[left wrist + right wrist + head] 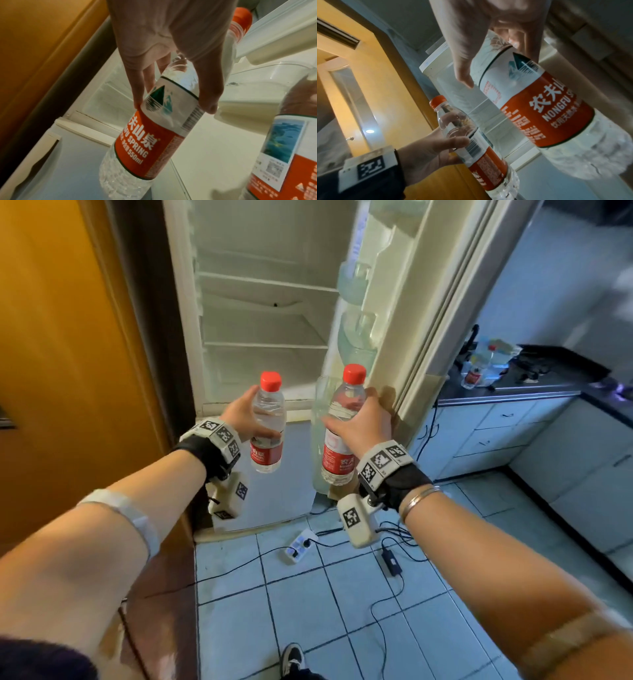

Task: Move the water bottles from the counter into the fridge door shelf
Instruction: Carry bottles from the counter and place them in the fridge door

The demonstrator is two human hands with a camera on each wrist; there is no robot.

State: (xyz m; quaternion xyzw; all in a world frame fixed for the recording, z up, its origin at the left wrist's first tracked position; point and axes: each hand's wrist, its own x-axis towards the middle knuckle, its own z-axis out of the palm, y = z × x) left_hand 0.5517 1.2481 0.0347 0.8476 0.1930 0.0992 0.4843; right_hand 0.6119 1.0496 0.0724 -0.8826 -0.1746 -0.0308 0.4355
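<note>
I stand before an open fridge with a clear water bottle in each hand, both upright with red caps and red labels. My left hand (245,419) grips the left bottle (269,426) around its middle; in the left wrist view its fingers (137,86) and thumb pinch the label of that bottle (145,135). My right hand (363,422) grips the right bottle (342,426), also seen close up in the right wrist view (539,108). The right bottle hangs just in front of the clear lowest door shelf (320,395) of the open fridge door (411,313).
The fridge compartment (263,313) has bare white shelves. Higher door shelves (356,282) are clear plastic. A dark counter (513,388) at right carries more bottles (474,376) and clutter. A power strip (299,544) and cables lie on the tiled floor. A wooden door (68,354) stands left.
</note>
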